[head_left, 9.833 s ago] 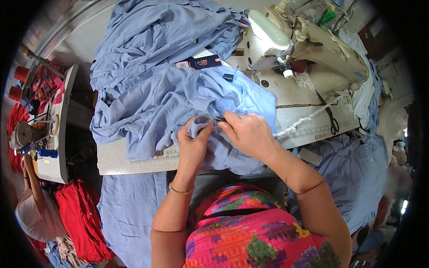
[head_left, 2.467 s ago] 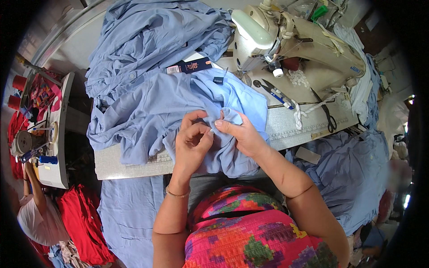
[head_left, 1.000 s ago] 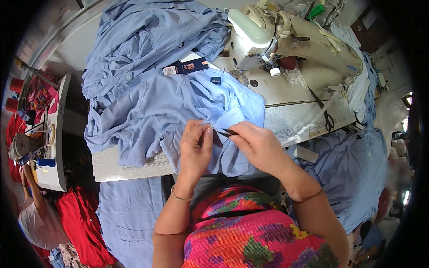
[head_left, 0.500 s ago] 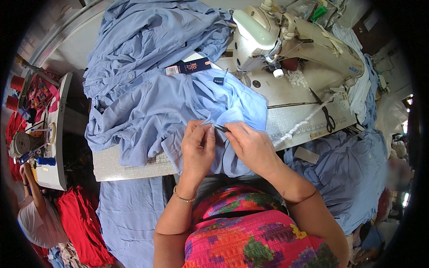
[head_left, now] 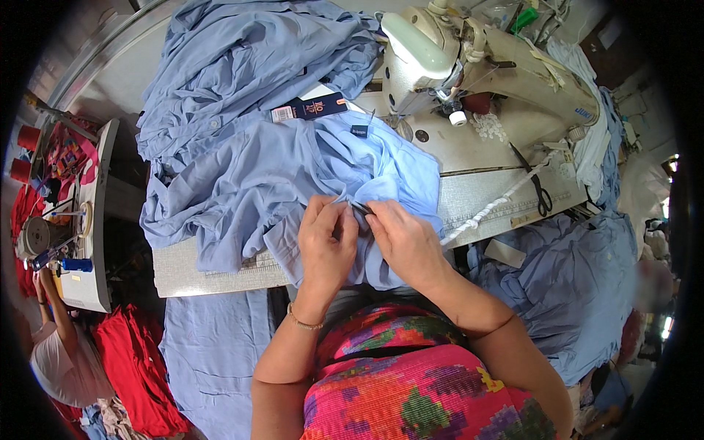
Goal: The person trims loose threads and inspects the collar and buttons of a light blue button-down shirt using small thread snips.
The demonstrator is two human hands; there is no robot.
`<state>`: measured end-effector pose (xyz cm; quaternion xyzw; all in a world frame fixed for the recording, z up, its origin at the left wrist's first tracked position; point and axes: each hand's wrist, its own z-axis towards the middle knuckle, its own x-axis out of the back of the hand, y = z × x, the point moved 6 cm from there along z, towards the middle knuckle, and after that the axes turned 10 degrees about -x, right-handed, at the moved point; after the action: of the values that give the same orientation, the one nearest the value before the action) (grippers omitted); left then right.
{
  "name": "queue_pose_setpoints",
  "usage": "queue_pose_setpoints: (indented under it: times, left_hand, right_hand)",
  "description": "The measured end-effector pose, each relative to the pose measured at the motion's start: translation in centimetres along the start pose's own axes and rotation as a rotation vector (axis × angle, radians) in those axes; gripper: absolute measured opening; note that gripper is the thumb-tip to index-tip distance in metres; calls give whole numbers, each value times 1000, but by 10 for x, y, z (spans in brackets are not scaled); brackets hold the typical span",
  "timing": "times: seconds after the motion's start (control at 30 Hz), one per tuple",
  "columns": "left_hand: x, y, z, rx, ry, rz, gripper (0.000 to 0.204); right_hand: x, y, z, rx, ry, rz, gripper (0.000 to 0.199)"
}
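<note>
A light blue garment (head_left: 242, 165) lies bunched over the front of the sewing table, its near folds under my hands. My left hand (head_left: 326, 242) pinches a bit of this cloth between thumb and fingertips. Close beside it, my right hand (head_left: 407, 242) grips a small dark pointed tool (head_left: 361, 208), its tip at the pinched cloth. Most of the tool is hidden by my fingers, so its exact kind cannot be made out. A dark hang tag (head_left: 319, 108) and a small dark neck label (head_left: 358, 131) show on the garment beyond my hands.
A sewing machine (head_left: 506, 62) stands at the back right. Black scissors (head_left: 541, 194), a heap of white buttons (head_left: 488, 127) and a twisted white cord (head_left: 490, 210) lie near it. More blue garments (head_left: 249, 51) are piled behind and at both sides. Another person (head_left: 66, 359) is at far left.
My right hand has shifted slightly left, and its fingers and the dark tool have come a little nearer my left fingertips. The garment lies almost as before.
</note>
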<state>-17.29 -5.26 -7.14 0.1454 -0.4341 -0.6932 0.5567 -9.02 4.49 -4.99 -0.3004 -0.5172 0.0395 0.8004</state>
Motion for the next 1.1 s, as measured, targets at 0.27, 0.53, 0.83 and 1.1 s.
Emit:
queue_pose_setpoints:
  times: [0.27,0.53,0.83,1.1]
  left_hand:
    - [0,-4,1,94,14,-95,4]
    - [-1,-3,0,55,-17,-44,4]
    - [-2,5,1,-126,-13,91,4]
    - [-2,2,-1,-87,-18,62,4]
  right_hand:
    - [-5,9,8,-27,-67,312,16]
    - [-9,0,2,136,39,-70,25]
    - [-11,1,2,170,17,-192,25]
    - [-14,2,4,146,-12,-179,22]
